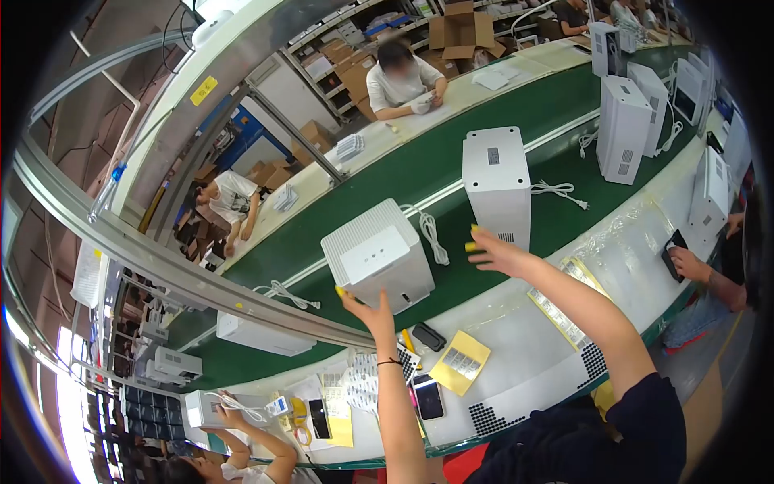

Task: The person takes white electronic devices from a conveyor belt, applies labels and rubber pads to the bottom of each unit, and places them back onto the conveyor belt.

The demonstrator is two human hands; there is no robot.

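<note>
Two white box-shaped appliances stand on the green belt before me. My left hand point(369, 310) is at the front lower edge of the nearer appliance point(379, 256), which has a ribbed top and a coiled white cable point(433, 239) beside it. Its fingers are spread and it holds nothing; whether it touches the casing I cannot tell. To the right, my right hand point(498, 252) is open and empty, in front of the taller appliance point(496, 173), with a label and dark feet on its upper face. Both hands have yellow fingertip covers.
On the bench lie a yellow label sheet point(460, 362), a phone point(428, 396), a black object point(429, 336) and sheets of black dots point(493, 419). More appliances point(623, 129) stand farther along the belt. Co-workers sit across the belt and at both sides; a metal frame point(282, 319) crosses the left.
</note>
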